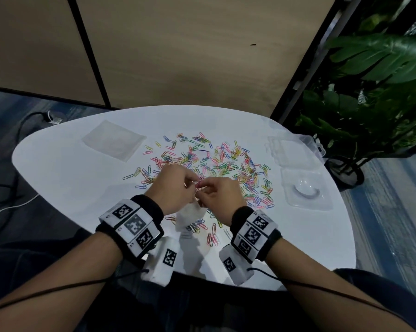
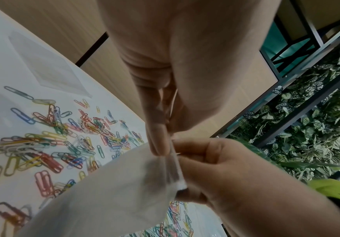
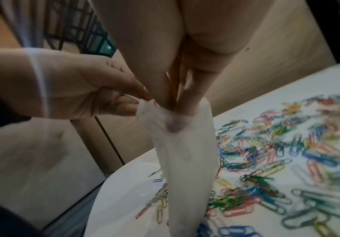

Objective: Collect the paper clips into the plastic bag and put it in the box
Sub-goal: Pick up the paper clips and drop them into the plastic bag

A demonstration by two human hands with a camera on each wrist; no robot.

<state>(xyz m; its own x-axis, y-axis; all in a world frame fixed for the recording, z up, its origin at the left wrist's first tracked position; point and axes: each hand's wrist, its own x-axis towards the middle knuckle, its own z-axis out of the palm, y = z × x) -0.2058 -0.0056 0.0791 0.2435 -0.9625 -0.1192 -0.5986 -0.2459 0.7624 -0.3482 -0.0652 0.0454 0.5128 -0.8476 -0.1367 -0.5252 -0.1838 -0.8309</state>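
Observation:
Many coloured paper clips [image 1: 221, 164] lie scattered over the white table [image 1: 65, 168]. Both hands meet above the near part of the pile and hold a small translucent plastic bag [image 1: 190, 215] by its mouth, so that it hangs down to the table. My left hand [image 1: 194, 185] pinches one edge of the mouth [image 2: 162, 144]. On the opposite edge my right hand [image 1: 203, 189] pinches the rim [image 2: 178, 162], with fingertips [image 3: 174, 126] showing through the film. Whether any clips are inside the bag [image 3: 185, 160] cannot be told. The open clear plastic box [image 1: 306, 200] lies at the table's right.
A flat stack of spare clear bags [image 1: 113, 140] lies at the back left of the table. Some clips [image 1: 213, 236] lie near the front edge under my wrists. A leafy plant [image 1: 374, 97] stands to the right, and cables [image 1: 15, 202] run over the floor on the left.

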